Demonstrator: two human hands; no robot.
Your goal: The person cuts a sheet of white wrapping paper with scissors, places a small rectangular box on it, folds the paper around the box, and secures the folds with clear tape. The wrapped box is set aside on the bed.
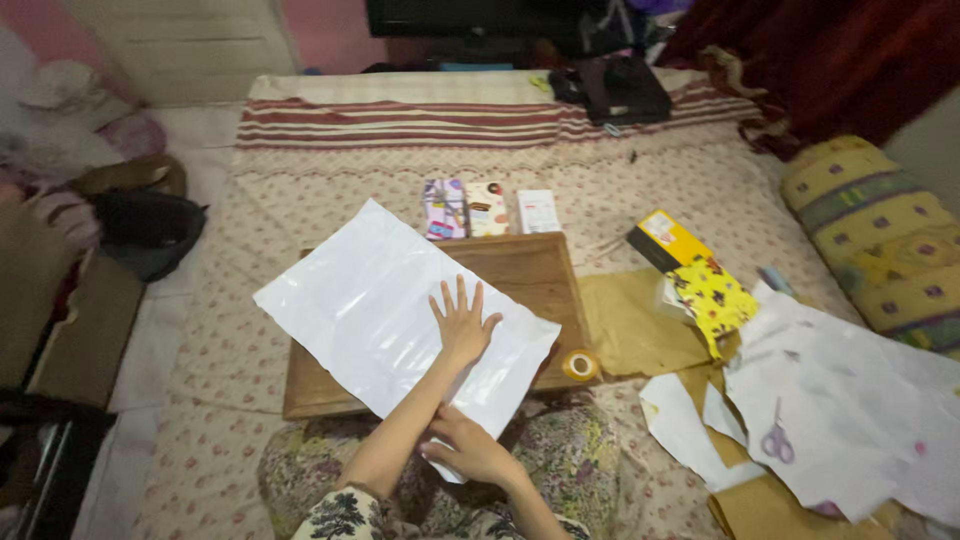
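White sheet (390, 310) lies diagonally across wooden board (540, 275) on the bed. Left hand (462, 322) rests flat on the sheet, fingers spread open, palm down. Right hand (470, 448) pinches the sheet's near corner at the lap, fingers closed on it. Tape roll (581, 365) sits just beside the board's right edge; scissors (777, 441) well apart on paper scraps.

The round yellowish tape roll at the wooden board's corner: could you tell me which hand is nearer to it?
Right. The right hand holds the white sheet's near edge, below-left of the tape roll; the left hand lies flat on the sheet, slightly farther left.
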